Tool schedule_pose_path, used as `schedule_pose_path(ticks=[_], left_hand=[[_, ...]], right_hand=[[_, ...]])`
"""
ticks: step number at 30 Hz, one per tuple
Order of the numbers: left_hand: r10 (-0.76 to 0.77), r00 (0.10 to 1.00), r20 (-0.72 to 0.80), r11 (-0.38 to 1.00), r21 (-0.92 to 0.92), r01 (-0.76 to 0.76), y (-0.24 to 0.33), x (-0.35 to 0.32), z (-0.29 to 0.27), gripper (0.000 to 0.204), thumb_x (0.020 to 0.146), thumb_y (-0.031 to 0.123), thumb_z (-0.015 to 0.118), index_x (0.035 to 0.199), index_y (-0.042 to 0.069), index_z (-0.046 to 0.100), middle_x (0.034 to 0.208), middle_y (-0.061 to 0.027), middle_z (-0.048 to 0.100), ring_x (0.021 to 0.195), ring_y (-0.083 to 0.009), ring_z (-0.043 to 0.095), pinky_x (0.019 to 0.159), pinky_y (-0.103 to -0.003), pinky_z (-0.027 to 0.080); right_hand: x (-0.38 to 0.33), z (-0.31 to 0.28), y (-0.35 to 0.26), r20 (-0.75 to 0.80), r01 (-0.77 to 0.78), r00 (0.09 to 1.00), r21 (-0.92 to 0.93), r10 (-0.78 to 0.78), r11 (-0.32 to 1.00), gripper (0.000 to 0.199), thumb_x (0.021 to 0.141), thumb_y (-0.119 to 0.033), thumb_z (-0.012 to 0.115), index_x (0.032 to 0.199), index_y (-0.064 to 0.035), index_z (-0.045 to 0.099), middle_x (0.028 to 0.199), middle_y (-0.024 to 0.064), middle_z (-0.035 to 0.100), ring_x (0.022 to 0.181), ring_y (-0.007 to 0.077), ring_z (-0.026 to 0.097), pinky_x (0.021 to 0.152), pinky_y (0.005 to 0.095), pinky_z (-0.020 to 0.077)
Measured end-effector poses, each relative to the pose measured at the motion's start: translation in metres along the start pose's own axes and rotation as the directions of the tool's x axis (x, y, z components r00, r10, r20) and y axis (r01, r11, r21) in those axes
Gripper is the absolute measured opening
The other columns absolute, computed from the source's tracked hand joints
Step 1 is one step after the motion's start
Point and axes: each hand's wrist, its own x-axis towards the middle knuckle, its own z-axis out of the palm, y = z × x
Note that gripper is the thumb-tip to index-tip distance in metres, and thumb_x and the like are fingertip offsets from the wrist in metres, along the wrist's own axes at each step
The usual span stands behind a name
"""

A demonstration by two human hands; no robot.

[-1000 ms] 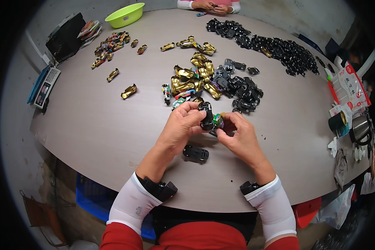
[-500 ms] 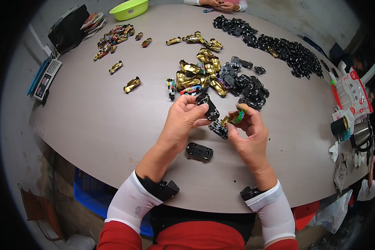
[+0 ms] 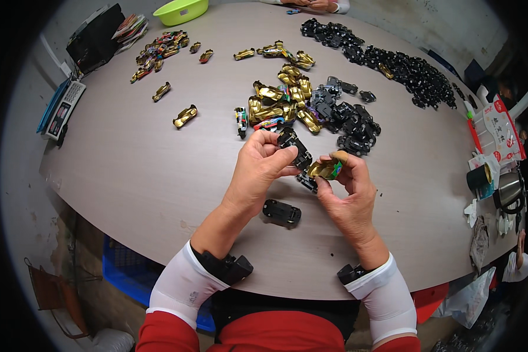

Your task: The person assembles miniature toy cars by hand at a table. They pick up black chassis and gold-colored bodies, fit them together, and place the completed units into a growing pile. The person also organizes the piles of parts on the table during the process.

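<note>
Bench (image 3: 129,170), round and grey-brown, fills most of the view and carries every loose part. Long heap of black toy-car chassis (image 3: 393,61) runs along its far right portion, well apart from the hands. Mixed pile of gold car bodies (image 3: 278,102) and dark parts lies at centre, just beyond the fingers, with single gold bodies scattered to its left. Smaller cluster of gold pieces (image 3: 158,50) sits at the far left, near a green bowl (image 3: 180,10) at the far rim, a black case (image 3: 94,38) and a grey calculator (image 3: 64,108) at the left edge. Packets and a metal kettle (image 3: 509,190) stand at the right edge. Another person's hands (image 3: 311,4) show at the top rim. Left hand (image 3: 258,170), forearm in a white sleeve over red, has its grip clamped on a black chassis (image 3: 295,146), held tilted above the bench between thumb and fingers. Right hand (image 3: 349,196) has its grip closed on a gold car body (image 3: 324,169), pinched between thumb and fingertips just beside the lower end of the chassis; whether the two parts touch cannot be told. Second black chassis piece (image 3: 306,180) shows just under them. Assembled black toy car (image 3: 281,212) rests on the bench between the two wrists, apart from both hands.
</note>
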Motion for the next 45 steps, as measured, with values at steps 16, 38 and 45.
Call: schedule_pose_path(ticks=[16,38,45], left_hand=[[0.161,0.986,0.043,0.966,0.196,-0.166,-0.008,-0.005,0.009,0.017,0.088,0.009,0.066,0.1,0.0,0.057,0.092,-0.0058,0.065,0.084,-0.0106,0.064,0.078,-0.028,0.057],[0.032,0.974,0.223,0.975,0.209,-0.08,-0.013,-0.008,0.01,0.022,0.095,0.009,0.057,0.113,-0.003,0.061,0.1,-0.0056,0.066,0.088,-0.0103,0.063,0.079,-0.028,0.056],[0.032,0.965,0.261,0.945,0.305,-0.114,-0.015,-0.009,0.011,0.024,0.096,0.008,0.053,0.115,-0.005,0.061,0.103,-0.0054,0.064,0.091,-0.0119,0.063,0.081,-0.029,0.056]], right_hand=[[-0.003,0.001,-0.002,0.006,0.12,0.993,-0.204,-0.122,0.971,0.042,0.072,0.002,0.074,0.108,-0.0038,0.054,0.098,0.0101,0.063,0.086,0.0224,0.07,0.074,0.0306,0.0561],[0.0,0.0,-0.01,0.022,-0.135,0.991,-0.028,0.136,0.99,0.043,0.078,0.001,0.068,0.118,-0.0019,0.054,0.095,0.0111,0.066,0.082,0.0194,0.069,0.072,0.0309,0.0573],[0.001,-0.004,-0.012,0.077,-0.157,0.984,-0.045,0.16,0.987,0.038,0.077,0.003,0.066,0.114,-0.0038,0.057,0.096,0.0119,0.066,0.08,0.019,0.069,0.071,0.0294,0.0571]])
